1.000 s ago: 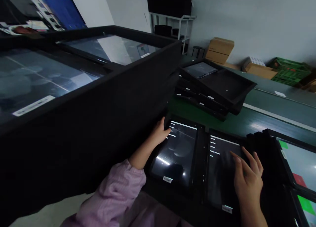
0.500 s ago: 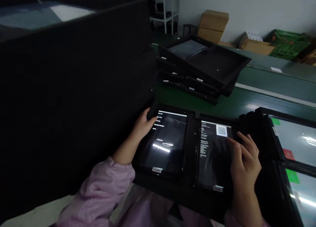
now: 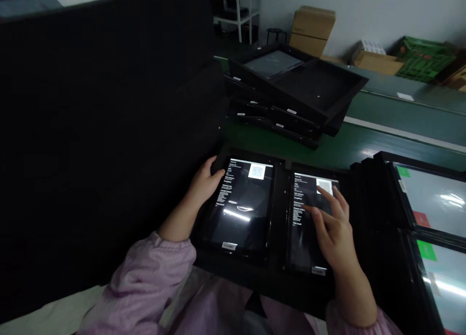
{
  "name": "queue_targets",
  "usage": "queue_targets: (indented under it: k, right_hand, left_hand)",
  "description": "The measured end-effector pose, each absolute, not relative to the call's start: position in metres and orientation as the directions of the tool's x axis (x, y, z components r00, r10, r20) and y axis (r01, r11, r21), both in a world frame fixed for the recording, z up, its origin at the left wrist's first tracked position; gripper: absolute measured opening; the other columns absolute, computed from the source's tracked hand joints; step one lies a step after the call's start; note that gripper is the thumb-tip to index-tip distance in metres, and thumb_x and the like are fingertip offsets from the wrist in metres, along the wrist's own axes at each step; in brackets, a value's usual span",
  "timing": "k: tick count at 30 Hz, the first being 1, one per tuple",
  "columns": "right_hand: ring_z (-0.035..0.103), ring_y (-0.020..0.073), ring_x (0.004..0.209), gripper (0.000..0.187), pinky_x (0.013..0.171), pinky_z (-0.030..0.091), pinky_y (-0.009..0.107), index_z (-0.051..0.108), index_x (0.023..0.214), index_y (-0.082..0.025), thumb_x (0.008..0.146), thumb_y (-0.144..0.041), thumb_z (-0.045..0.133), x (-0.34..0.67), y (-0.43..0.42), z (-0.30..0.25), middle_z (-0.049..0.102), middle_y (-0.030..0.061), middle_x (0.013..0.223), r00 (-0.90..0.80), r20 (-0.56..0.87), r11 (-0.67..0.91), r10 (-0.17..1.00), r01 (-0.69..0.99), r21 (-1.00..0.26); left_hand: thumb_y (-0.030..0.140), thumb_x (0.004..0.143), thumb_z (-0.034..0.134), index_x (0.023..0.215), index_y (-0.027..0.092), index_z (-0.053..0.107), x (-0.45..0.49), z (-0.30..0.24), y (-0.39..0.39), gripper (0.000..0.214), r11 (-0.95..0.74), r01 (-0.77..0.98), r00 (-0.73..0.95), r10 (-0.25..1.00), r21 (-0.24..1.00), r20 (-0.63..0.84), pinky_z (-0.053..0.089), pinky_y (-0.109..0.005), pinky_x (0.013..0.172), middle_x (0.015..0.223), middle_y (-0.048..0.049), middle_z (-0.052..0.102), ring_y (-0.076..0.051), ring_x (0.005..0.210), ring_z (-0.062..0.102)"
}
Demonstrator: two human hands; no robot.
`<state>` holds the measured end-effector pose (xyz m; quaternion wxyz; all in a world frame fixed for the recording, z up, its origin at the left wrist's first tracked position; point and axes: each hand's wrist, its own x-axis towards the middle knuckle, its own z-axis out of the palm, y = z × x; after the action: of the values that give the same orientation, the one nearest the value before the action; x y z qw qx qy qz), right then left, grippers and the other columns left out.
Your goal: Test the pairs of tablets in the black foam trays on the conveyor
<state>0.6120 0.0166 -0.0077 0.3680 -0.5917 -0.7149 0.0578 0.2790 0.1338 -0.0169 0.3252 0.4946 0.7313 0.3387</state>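
Note:
Two black-framed tablets lie side by side in a black tray, each lit with a text page and a QR code. My left hand (image 3: 206, 180) rests at the upper left corner of the left tablet (image 3: 236, 213), its fingers curled against the frame and holding nothing. My right hand (image 3: 329, 223) lies over the right tablet (image 3: 306, 228), with its fingertips on the screen. Those fingers hide part of that tablet's QR code (image 3: 324, 186). The left tablet's QR code (image 3: 257, 171) shows fully.
A tall black box (image 3: 109, 131) fills the left side. Stacked black trays (image 3: 280, 99) sit on a green conveyor belt (image 3: 367, 148). More tablets in black frames (image 3: 429, 204) stand at the right. Cardboard boxes (image 3: 313, 31) and a green crate (image 3: 424, 60) lie beyond.
The left tablet's screen has gone from a short menu to a page with a QR code. My right hand has moved up and left over its screen, and the view has tilted.

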Motion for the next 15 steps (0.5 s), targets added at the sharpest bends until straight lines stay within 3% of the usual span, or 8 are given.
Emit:
queue_targets:
  k: [5,8,11,15]
  right_hand:
    - [0.016,0.0365,0.166,0.034,0.122,0.045,0.064,0.081,0.123,-0.032,0.110,-0.034,0.050,0.601,0.016,-0.009,0.039,0.0003,0.173,-0.245,0.394,0.423,0.886,0.776,-0.469]
    - [0.015,0.0379,0.166,0.034,0.119,0.048,0.064,0.083,0.117,-0.031,0.109,-0.034,0.051,0.603,0.016,-0.012,0.043,0.0004,0.171,-0.293,0.389,0.452,0.873,0.785,-0.423]
    - [0.031,0.0384,0.160,0.039,0.115,0.050,0.062,0.086,0.100,-0.027,0.109,-0.039,0.050,0.612,0.017,-0.012,0.063,0.0050,0.153,-0.210,0.465,0.408,0.860,0.829,-0.382]
    - [0.059,0.0369,0.138,0.056,0.104,0.054,0.057,0.085,0.080,-0.025,0.109,-0.053,0.045,0.622,0.017,-0.010,0.079,0.0096,0.119,0.128,0.545,0.190,0.828,0.851,-0.489]
  left_hand:
    - [0.028,0.090,0.067,0.150,0.019,0.060,0.277,-0.021,0.135,0.061,0.275,0.476,-0.298,0.944,0.835,-0.141,0.047,-0.050,0.122,0.150,-0.0139,0.067,-0.033,0.140,0.062]
    - [0.025,0.091,0.065,0.151,0.016,0.059,0.279,-0.019,0.134,0.061,0.281,0.485,-0.301,0.943,0.828,-0.143,0.044,-0.049,0.124,0.153,-0.0149,0.064,-0.032,0.144,0.059]
    - [0.021,0.091,0.064,0.151,0.014,0.058,0.282,-0.015,0.133,0.060,0.265,0.492,-0.282,0.950,0.830,-0.136,0.042,-0.048,0.126,0.155,-0.0162,0.062,-0.032,0.146,0.057]
    - [0.019,0.090,0.064,0.149,0.013,0.060,0.282,-0.013,0.131,0.059,0.246,0.500,-0.269,0.955,0.831,-0.121,0.043,-0.048,0.125,0.153,-0.0169,0.063,-0.032,0.144,0.059]
